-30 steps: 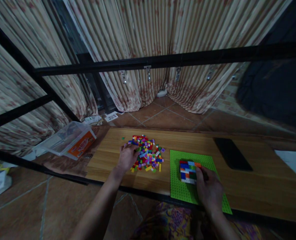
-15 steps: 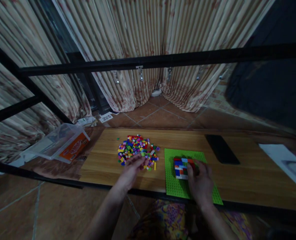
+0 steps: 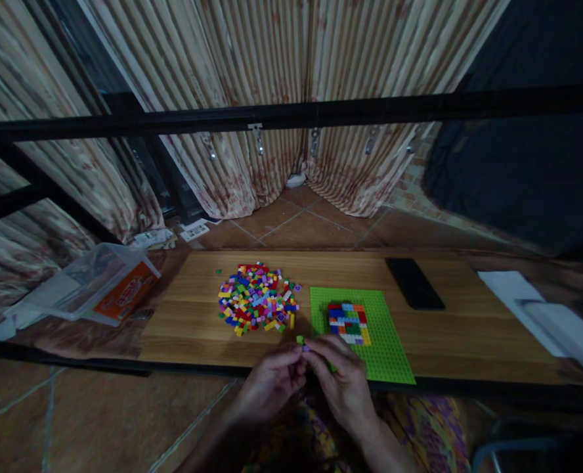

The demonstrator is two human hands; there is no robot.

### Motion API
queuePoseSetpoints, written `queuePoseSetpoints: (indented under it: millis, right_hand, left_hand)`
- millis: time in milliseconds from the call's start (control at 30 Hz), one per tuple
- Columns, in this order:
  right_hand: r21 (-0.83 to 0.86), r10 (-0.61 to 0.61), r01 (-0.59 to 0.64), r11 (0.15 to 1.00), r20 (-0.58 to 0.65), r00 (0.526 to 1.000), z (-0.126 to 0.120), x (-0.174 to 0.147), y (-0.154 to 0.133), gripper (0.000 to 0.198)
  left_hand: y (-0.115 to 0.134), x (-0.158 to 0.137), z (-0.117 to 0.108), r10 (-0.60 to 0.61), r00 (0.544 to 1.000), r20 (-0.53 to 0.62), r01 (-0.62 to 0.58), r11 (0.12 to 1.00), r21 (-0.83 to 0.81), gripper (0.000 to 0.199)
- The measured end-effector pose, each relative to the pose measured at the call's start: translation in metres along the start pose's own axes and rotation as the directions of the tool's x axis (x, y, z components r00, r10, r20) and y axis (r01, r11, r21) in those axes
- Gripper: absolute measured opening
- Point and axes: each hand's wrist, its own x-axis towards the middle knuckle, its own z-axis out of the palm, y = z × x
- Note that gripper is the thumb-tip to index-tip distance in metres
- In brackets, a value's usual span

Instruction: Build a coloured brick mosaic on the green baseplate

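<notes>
My left hand (image 3: pixel 274 381) and my right hand (image 3: pixel 341 380) meet fingertip to fingertip above the table's front edge. Pinched between them are small toy bricks: a green brick (image 3: pixel 300 339) pokes up, with a purple brick (image 3: pixel 306 349) just below it. Whether these two are joined I cannot tell. Behind my right hand, a multicoloured block of bricks (image 3: pixel 346 322) sits on a green baseplate (image 3: pixel 387 355). Its lower left corner is partly covered by that hand. To the left lies a heap of loose toy bricks (image 3: pixel 257 299).
A black phone-like slab (image 3: pixel 414 282) lies right of the baseplate on the wooden table (image 3: pixel 183 315). Beyond the left end stands a clear plastic box (image 3: pixel 109 282) with an orange label. White sheets (image 3: pixel 513 305) lie at the right. A black metal bar (image 3: pixel 291 118) crosses the view.
My left hand has come away from the brick heap, and my right hand has left the multicoloured block. They now meet near the front edge, with small bricks at the fingertips. The view has shifted.
</notes>
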Motion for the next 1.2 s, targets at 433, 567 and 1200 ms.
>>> queuePoseSetpoints:
  millis: [433, 567, 1200]
  right_hand:
    - [-0.37, 0.009, 0.012, 0.929, 0.053, 0.999, 0.021, -0.004, 0.029, 0.022]
    - [-0.532, 0.038, 0.035, 0.846, 0.127, 0.991, 0.035, 0.013, 0.039, 0.027]
    - [-0.165, 0.193, -0.171, 0.971, 0.126, 0.973, -0.021, 0.017, 0.026, 0.025]
  left_hand:
    - [0.013, 0.005, -0.021, 0.088, 0.96, -0.267, -0.111, 0.991, -0.074, 0.006]
    - [0.029, 0.004, -0.031, 0.258, 0.928, -0.269, -0.229, 0.964, 0.134, 0.016]
    - [-0.002, 0.027, 0.017, 0.151, 0.984, 0.096, -0.176, 0.916, 0.362, 0.029]
